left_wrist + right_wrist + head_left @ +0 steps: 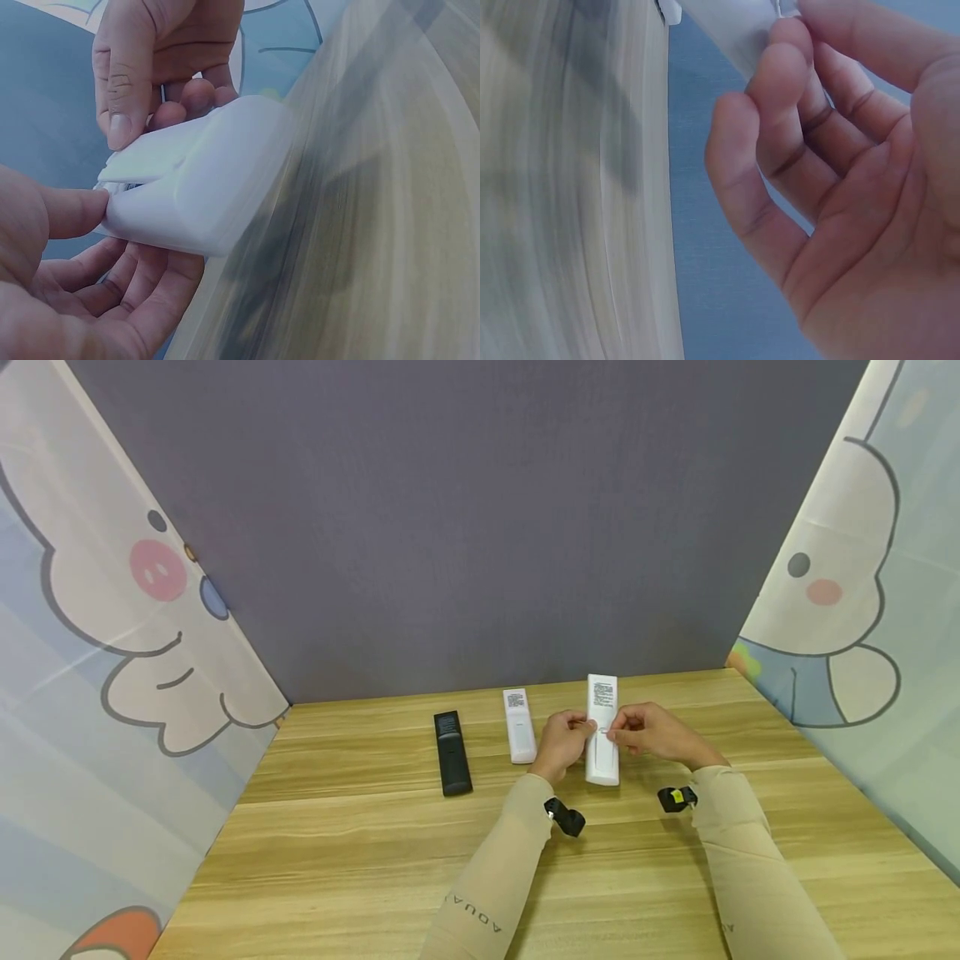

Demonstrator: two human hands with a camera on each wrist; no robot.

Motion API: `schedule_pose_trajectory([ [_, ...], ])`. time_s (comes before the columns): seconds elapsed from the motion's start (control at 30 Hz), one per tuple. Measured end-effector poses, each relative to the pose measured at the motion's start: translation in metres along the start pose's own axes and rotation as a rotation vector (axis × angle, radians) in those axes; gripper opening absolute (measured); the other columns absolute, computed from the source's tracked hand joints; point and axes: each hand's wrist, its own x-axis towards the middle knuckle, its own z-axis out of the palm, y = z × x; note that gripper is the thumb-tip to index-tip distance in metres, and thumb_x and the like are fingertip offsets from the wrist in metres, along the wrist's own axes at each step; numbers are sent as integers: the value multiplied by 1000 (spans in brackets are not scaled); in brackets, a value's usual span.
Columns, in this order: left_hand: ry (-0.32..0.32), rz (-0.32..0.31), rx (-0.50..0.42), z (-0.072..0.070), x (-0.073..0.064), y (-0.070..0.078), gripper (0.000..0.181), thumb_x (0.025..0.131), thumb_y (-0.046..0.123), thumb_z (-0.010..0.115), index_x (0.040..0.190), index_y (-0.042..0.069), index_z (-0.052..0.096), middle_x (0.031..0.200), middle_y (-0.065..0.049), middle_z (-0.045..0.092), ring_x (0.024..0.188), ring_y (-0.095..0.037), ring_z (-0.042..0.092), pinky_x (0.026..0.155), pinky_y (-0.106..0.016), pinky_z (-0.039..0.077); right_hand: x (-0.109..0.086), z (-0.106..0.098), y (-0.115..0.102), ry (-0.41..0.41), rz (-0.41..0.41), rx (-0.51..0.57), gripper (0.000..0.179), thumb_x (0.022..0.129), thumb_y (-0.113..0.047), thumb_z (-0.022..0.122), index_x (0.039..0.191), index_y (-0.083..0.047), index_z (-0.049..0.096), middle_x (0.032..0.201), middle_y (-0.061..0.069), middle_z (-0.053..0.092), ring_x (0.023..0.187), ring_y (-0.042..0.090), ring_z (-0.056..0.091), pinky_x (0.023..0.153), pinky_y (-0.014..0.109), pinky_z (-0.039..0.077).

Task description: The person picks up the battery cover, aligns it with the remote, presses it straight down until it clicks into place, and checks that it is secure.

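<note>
A white remote control (pixel 603 690) is held up off the table, its back with the printed label toward the head camera. My left hand (pixel 561 742) grips its left edge, thumb on the back and fingers curled beneath. From the other side my right hand (pixel 654 732) pinches the battery cover (pixel 154 157) with thumb and fingertips. In the left wrist view the cover stands tilted up at one end, with a dark gap beneath it. The right wrist view shows only a corner of the remote at the right fingertips.
On the wooden table (pixel 337 860), a smaller white remote (pixel 520 728) lies back up left of my hands. A black remote (pixel 453 755) lies farther left, also back up. A grey panel (pixel 465 527) stands along the far edge, with cartoon-printed curtains (pixel 847 610) at both sides.
</note>
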Motion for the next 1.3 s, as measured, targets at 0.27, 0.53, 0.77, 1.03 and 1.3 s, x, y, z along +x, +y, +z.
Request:
schedule_pose_trajectory([
  [0.27, -5, 3, -9, 1, 0, 0, 24, 101, 20, 66, 120, 6, 72, 90, 0, 65, 76, -13, 62, 78, -48, 61, 0, 1, 1, 7, 10, -9, 17, 97, -12, 69, 95, 5, 64, 77, 12, 58, 64, 12, 52, 58, 29, 49],
  [0.53, -12, 17, 1, -1, 0, 1, 24, 101, 19, 66, 120, 6, 71, 93, -2, 66, 76, -13, 61, 77, -47, 61, 0, 1, 0, 10, 9, -11, 19, 97, -13, 69, 93, 5, 63, 75, 10, 56, 62, 11, 51, 56, 27, 45],
  [0.77, -10, 18, 2, 0, -2, 2, 24, 101, 19, 65, 120, 5, 71, 92, -2, 66, 75, -13, 59, 76, -47, 60, 1, 1, 2, 15, 12, -20, 20, 97, -14, 69, 92, 4, 61, 72, 5, 54, 61, 10, 50, 55, 28, 45],
  [1.03, -9, 5, -14, 0, 0, 1, 25, 101, 18, 65, 122, 5, 70, 93, -2, 66, 75, -13, 60, 77, -46, 61, 0, 3, -1, 30, 25, -33, 20, 98, -15, 69, 92, 2, 60, 74, 7, 57, 62, 11, 52, 57, 29, 49],
  [1.3, -9, 10, -31, 0, -1, 3, 25, 102, 18, 65, 121, 4, 70, 93, -2, 67, 75, -13, 62, 79, -49, 61, -2, 2, -3, 19, 37, -27, 23, 100, -20, 66, 96, 1, 58, 86, 14, 64, 74, 23, 64, 67, 39, 58],
])
